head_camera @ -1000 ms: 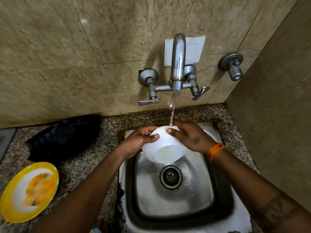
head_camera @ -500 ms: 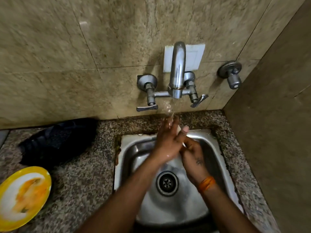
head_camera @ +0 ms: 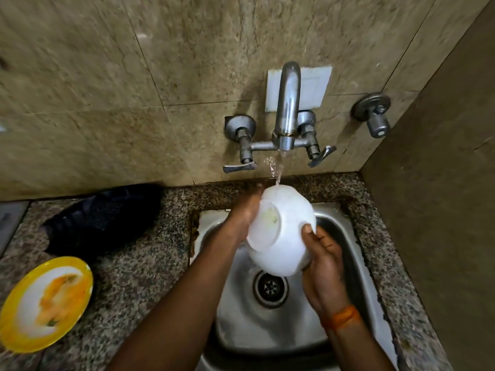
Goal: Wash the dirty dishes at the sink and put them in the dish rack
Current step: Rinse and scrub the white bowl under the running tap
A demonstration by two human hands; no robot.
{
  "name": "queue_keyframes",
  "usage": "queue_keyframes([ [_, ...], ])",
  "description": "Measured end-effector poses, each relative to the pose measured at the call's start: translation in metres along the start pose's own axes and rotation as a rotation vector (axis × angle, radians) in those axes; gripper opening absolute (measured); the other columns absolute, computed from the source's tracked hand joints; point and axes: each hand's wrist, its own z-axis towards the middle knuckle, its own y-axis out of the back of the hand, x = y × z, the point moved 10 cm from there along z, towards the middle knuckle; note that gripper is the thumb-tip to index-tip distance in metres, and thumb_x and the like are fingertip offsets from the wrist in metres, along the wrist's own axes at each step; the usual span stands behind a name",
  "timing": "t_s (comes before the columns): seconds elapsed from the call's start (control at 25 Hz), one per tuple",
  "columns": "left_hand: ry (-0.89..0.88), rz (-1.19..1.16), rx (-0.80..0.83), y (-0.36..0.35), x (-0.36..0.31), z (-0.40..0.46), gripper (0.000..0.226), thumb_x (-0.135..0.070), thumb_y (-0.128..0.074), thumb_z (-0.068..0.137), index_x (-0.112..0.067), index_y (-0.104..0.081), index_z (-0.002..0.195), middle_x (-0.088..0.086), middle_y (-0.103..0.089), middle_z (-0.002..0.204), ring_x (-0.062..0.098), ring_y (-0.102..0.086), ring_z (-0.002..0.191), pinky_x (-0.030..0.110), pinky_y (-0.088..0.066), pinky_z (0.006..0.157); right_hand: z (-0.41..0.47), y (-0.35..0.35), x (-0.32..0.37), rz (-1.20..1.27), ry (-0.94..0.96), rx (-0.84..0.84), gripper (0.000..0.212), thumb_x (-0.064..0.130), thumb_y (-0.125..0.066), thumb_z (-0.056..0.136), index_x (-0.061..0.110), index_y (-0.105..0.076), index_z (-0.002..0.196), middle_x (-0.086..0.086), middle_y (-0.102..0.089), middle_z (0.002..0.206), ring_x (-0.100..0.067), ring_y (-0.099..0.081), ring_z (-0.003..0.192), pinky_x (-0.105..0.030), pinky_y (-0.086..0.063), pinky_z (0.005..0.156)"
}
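White bowl (head_camera: 284,236), tilted with its foot ring facing up, is held under the tap's (head_camera: 288,103) running stream above the steel sink (head_camera: 267,328). The right hand (head_camera: 324,261) cups it, thumb clamped on the wall. The left hand (head_camera: 245,215) lies flat-fingered against its far side. Rinsing seems underway; next it goes to the rack, which is out of sight. A soiled yellow plate (head_camera: 45,303) waits on the counter (head_camera: 139,277).

The single head view looks steeply down, close over the sink (head_camera: 345,245), facing the tiled wall (head_camera: 134,76).
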Motion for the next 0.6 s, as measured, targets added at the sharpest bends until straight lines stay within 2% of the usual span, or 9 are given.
queue_keyframes([
  [0.12, 0.041, -0.126, 0.142, 0.008, 0.012, -0.012, 0.032, -0.037, -0.053, 0.104, -0.015, -0.074, 0.094, 0.007, -0.077, 0.084, 0.02, -0.071, 0.073, 0.032, -0.058, 0.074, 0.024, 0.02, 0.007, 0.051, -0.029, -0.042, 0.039, 0.027, -0.055, 0.1, 0.001, -0.067, 0.127, -0.02, -0.071, 0.124, -0.034, -0.069, 0.113, -0.051, -0.056, 0.096],
  [0.16, 0.053, -0.177, 0.21, 0.011, 0.015, -0.016, 0.026, -0.032, -0.056, 0.103, -0.015, -0.074, 0.099, 0.005, -0.077, 0.084, 0.018, -0.071, 0.071, 0.031, -0.058, 0.069, 0.032, 0.026, 0.013, 0.003, -0.001, -0.067, 0.033, 0.025, -0.054, 0.103, 0.002, -0.07, 0.12, -0.019, -0.073, 0.119, -0.031, -0.071, 0.109, -0.048, -0.056, 0.094],
  [0.24, 0.033, -0.255, 0.32, 0.015, 0.013, -0.03, 0.02, -0.021, -0.061, 0.099, -0.012, -0.073, 0.111, 0.005, -0.077, 0.092, 0.018, -0.073, 0.075, 0.033, -0.061, 0.064, 0.054, 0.035, 0.015, -0.152, 0.025, -0.117, 0.027, 0.025, -0.054, 0.103, 0.012, -0.076, 0.095, -0.009, -0.076, 0.098, -0.023, -0.071, 0.088, -0.041, -0.054, 0.084],
  [0.28, -0.002, -0.306, 0.367, 0.014, 0.012, -0.035, 0.02, -0.016, -0.062, 0.097, -0.01, -0.072, 0.113, 0.005, -0.077, 0.093, 0.017, -0.074, 0.076, 0.033, -0.061, 0.063, 0.065, 0.038, 0.015, -0.255, 0.022, -0.143, 0.031, 0.03, -0.055, 0.103, 0.014, -0.074, 0.084, -0.002, -0.075, 0.086, -0.019, -0.067, 0.078, -0.04, -0.052, 0.08],
  [0.32, -0.037, -0.338, 0.394, 0.009, 0.01, -0.039, 0.018, -0.011, -0.061, 0.096, -0.009, -0.072, 0.111, 0.004, -0.078, 0.092, 0.015, -0.074, 0.076, 0.033, -0.062, 0.062, 0.077, 0.04, 0.013, -0.381, 0.011, -0.157, 0.04, 0.043, -0.055, 0.101, 0.012, -0.072, 0.081, 0.002, -0.074, 0.082, -0.017, -0.065, 0.076, -0.04, -0.052, 0.08],
  [0.36, -0.059, -0.341, 0.386, 0.006, 0.01, -0.042, 0.017, -0.008, -0.059, 0.098, -0.009, -0.072, 0.108, 0.002, -0.078, 0.09, 0.014, -0.074, 0.075, 0.033, -0.062, 0.061, 0.085, 0.038, 0.013, -0.527, 0.0, -0.154, 0.052, 0.06, -0.053, 0.096, 0.013, -0.073, 0.09, 0.004, -0.075, 0.09, -0.018, -0.067, 0.083, -0.042, -0.053, 0.086],
  [0.44, -0.075, -0.322, 0.35, 0.0, 0.015, -0.041, 0.017, -0.008, -0.056, 0.101, -0.012, -0.071, 0.106, 0.001, -0.078, 0.09, 0.014, -0.074, 0.077, 0.036, -0.061, 0.065, 0.09, 0.014, 0.015, -0.905, 0.063, -0.05, 0.077, 0.084, -0.038, 0.086, 0.025, -0.067, 0.127, -0.002, -0.069, 0.13, -0.024, -0.061, 0.121, -0.048, -0.044, 0.11],
  [0.52, -0.086, -0.351, 0.325, -0.005, 0.015, -0.039, 0.015, -0.011, -0.059, 0.098, -0.014, -0.073, 0.101, 0.003, -0.077, 0.092, 0.015, -0.073, 0.078, 0.035, -0.055, 0.072, 0.069, -0.045, 0.015, -1.297, 0.338, 0.184, 0.082, 0.074, -0.027, 0.095, 0.02, -0.042, 0.154, -0.009, -0.04, 0.161, -0.027, -0.033, 0.15, -0.05, -0.026, 0.123],
  [0.6, -0.076, -0.432, 0.237, -0.002, 0.017, -0.033, 0.021, -0.007, -0.052, 0.099, -0.015, -0.072, 0.099, 0.002, -0.077, 0.092, 0.012, -0.074, 0.077, 0.029, -0.055, 0.07, 0.024, -0.096, -0.003, -1.475, 0.581, 0.409, 0.076, 0.058, -0.025, 0.102, 0.012, -0.021, 0.162, -0.01, -0.016, 0.17, -0.022, -0.009, 0.158, -0.047, -0.012, 0.128],
])
